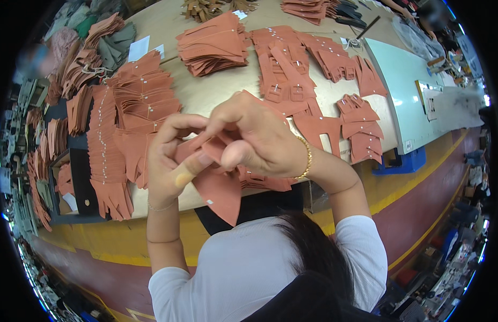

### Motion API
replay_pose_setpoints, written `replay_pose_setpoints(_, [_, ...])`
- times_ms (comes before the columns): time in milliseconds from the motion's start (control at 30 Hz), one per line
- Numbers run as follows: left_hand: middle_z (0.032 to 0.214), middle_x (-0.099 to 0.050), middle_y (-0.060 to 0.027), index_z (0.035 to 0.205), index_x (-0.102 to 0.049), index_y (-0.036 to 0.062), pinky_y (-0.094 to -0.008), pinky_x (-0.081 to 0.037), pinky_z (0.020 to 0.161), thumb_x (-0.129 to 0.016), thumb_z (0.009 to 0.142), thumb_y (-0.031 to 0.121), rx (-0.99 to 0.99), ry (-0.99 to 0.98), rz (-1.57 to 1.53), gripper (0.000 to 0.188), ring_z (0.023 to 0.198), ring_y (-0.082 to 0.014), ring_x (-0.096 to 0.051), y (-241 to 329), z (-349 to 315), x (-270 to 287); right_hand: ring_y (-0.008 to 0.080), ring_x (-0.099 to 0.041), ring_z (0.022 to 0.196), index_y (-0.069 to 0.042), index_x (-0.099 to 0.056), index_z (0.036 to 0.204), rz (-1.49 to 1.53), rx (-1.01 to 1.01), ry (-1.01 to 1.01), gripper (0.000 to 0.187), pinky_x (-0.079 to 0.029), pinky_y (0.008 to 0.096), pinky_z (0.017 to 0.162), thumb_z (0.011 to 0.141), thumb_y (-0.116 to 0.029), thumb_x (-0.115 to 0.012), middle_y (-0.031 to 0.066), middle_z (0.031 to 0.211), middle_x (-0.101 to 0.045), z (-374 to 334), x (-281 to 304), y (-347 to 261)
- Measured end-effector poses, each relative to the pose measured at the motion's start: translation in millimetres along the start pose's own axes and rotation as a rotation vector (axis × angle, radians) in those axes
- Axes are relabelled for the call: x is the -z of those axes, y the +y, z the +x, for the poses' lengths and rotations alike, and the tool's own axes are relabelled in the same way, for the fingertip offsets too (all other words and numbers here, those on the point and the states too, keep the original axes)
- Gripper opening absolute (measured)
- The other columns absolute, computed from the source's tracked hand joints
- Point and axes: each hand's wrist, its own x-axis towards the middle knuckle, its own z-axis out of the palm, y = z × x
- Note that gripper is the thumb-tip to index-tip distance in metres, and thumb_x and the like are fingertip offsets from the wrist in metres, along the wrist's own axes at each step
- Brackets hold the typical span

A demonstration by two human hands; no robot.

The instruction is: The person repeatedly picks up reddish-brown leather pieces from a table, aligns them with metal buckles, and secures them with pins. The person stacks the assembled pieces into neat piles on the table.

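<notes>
Both my hands are raised above the near edge of the table, pinching one salmon-orange leather piece between them. My left hand has its thumb and fingers closed on the piece, and a plaster-like tan patch covers part of the thumb. From the other side my right hand grips the folded upper part with thumb and fingertips. The pointed lower end hangs down, with a small white mark on it. Cut leather pieces with buckle-shaped openings lie just beyond the right hand. The fold between the fingers is partly hidden.
Long overlapping rows of leather pieces lie at left, beside a black box. A tied leather stack stands farther back. On the right are smaller piles, a pale green board and a blue stool.
</notes>
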Motion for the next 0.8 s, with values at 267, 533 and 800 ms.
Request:
replay_pose_setpoints(267, [0.101, -0.057, -0.0065, 0.103, -0.057, -0.0004, -0.0252, -0.042, 0.082, -0.072, 0.078, 0.006, -0.175, 0.153, 0.346, 0.031, 0.090, -0.0113, -0.053, 4.4, 10.4, -5.0, 0.0218, -0.057, 0.085, -0.006, -0.060, 0.094, -0.340, 0.203, 0.284, 0.033, -0.047, 0.0316, 0.073, 0.071, -0.012, -0.081, 0.0093, 0.103, -0.059, 6.6, -2.3, 3.5])
replay_pose_setpoints(533, [0.101, -0.057, -0.0054, 0.116, -0.060, 0.0031, -0.0257, -0.047, 0.081, -0.071, 0.082, 0.010, -0.058, 0.229, 0.275, 0.036, 0.092, -0.0132, -0.057, -24.0, 40.6, -8.7, 0.0218, -0.067, 0.067, -0.001, -0.058, 0.087, -0.244, -0.102, 0.481, 0.011, -0.054, 0.0294, 0.059, 0.087, -0.010, -0.065, 0.0119, 0.081, -0.068, -0.8, 2.8, 12.4])
replay_pose_setpoints(800, [0.107, -0.063, -0.0154, 0.119, -0.054, -0.0078, -0.0343, -0.061, 0.076, -0.065, 0.087, 0.004, 0.163, 0.061, -0.126, 0.035, 0.091, -0.0201, -0.066, -16.2, 40.3, -18.7, 0.0175, -0.068, 0.080, 0.001, -0.050, 0.098, 0.344, -0.375, 0.478, 0.018, -0.060, 0.0291, 0.068, 0.095, -0.016, -0.057, 0.0127, 0.090, -0.065, -2.4, 20.5, 21.6])
